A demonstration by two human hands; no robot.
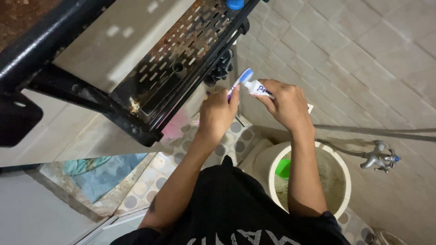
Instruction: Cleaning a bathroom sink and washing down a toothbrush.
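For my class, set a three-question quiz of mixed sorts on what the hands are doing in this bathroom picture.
1. True or false: the right hand holds a white toothpaste tube with a blue cap end.
2. Multiple choice: what does the left hand grip? A) a thin toothbrush handle B) a green scoop C) the metal tap
3. Fill in: the cream plastic bucket stands below the person's ____ arm.

Key
1. True.
2. A; the small green scoop lies inside the bucket, and the metal tap on the tiled wall is untouched.
3. Right.
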